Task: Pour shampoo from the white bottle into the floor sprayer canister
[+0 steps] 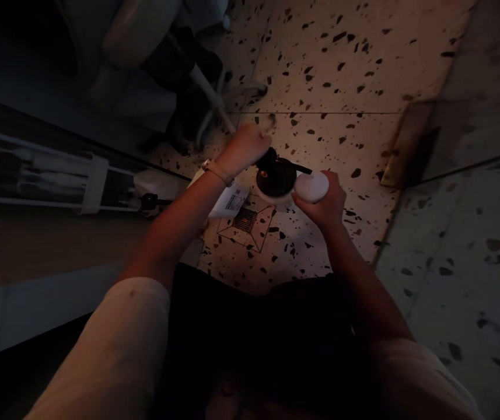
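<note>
My left hand (250, 146), a band around its wrist, is closed at the top of a black pump head (269, 160). A long thin black spout (296, 166) runs from the pump head to the right. Below it is a round black lid (277, 179) on a pale container, mostly hidden from above. My right hand (329, 201) is wrapped around a white rounded bottle (311, 186), close beside the lid. The spout's tip reaches the bottle's upper edge; dim light hides whether they touch. A white labelled container (234, 201) lies partly behind my left forearm.
A square floor drain (245, 221) is set in the speckled floor (320, 70). At the upper left, pale rounded shapes and tubes (208, 87) stand in shadow. A rail rack (92, 184) runs along the left. A ledge (411, 146) borders the right side.
</note>
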Motion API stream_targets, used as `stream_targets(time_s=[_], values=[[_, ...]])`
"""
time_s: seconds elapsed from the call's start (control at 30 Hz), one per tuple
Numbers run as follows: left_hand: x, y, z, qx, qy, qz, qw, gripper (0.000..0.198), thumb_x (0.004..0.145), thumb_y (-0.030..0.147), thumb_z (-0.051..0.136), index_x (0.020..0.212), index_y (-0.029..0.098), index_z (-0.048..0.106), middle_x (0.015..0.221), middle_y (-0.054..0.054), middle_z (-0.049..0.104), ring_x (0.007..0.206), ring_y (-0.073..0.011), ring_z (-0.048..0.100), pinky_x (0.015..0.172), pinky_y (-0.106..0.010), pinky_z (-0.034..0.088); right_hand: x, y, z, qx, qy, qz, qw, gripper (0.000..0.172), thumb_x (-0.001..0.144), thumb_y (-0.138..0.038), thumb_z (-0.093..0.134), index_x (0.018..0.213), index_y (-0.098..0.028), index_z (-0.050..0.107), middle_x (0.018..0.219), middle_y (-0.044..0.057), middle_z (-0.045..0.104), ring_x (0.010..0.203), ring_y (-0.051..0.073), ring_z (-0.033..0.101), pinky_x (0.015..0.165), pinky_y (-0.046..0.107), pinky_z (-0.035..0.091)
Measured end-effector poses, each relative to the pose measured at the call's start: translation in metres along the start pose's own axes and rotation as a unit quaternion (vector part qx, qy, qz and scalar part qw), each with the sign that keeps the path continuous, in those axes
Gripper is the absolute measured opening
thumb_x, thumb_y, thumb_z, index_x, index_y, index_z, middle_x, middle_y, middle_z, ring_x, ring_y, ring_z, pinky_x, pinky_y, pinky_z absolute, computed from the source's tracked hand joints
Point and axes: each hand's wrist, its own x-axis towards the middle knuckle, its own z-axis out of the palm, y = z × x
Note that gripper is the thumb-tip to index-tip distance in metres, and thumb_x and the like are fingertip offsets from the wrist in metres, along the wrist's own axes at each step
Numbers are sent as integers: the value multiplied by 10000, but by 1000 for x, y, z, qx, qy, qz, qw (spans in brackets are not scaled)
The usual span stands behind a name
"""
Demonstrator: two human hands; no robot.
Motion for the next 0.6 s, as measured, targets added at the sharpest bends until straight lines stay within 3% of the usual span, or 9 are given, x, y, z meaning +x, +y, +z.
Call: stream_targets(time_s=[0.1, 0.2, 0.3, 0.4, 0.5, 0.6], values=[[8, 12, 0, 89, 43, 135, 986, 365, 1117, 299, 554, 760, 237, 514, 897, -81, 649, 949, -229, 653, 891, -351, 495, 4, -6, -2, 6, -4, -9, 1000, 925, 706, -845, 793, 1348, -214, 580, 1265, 202, 709, 1157, 415, 745, 845, 559, 693], [15, 21, 8, 75, -17, 203, 976, 524, 1186, 430, 446, 693, 263, 500, 769, -68, 588, 794, -222, 582, 794, -364, 468, 3, -10, -8, 12, -10, -19, 1000, 889, 708, -830, 793, 1328, -221, 603, 1243, 188, 726, 1120, 397, 754, 810, 529, 693], [16, 23, 19, 70, -76, 207, 973, 616, 1213, 402, 390, 612, 267, 382, 634, -37, 443, 620, -191, 433, 717, -378, 387, 1, -12, -13, 14, -14, -21, 1000, 866, 706, -815, 796, 1321, -229, 629, 1235, 176, 739, 1106, 378, 754, 780, 491, 684], [12, 21, 26, 91, -94, 183, 974, 618, 1217, 368, 388, 613, 256, 327, 618, -30, 380, 584, -184, 382, 707, -383, 341, 0, -11, -15, 8, -30, -25, 999, 848, 698, -800, 800, 1307, -230, 650, 1239, 176, 747, 1109, 377, 751, 787, 489, 680], [12, 14, 35, 111, -102, 153, 977, 620, 1219, 402, 378, 621, 236, 399, 623, -50, 416, 606, -196, 429, 703, -384, 333, -2, -7, -14, -2, -51, -25, 998, 829, 719, -791, 788, 1314, -231, 654, 1233, 171, 757, 1101, 380, 760, 788, 497, 683], [18, 4, 49, 129, -110, 168, 971, 673, 1221, 503, 334, 643, 217, 525, 605, -60, 418, 618, -218, 466, 695, -378, 361, -4, -1, -12, -3, -69, -28, 997, 781, 778, -803, 761, 1307, -237, 660, 1205, 164, 768, 1066, 369, 777, 767, 476, 684]])
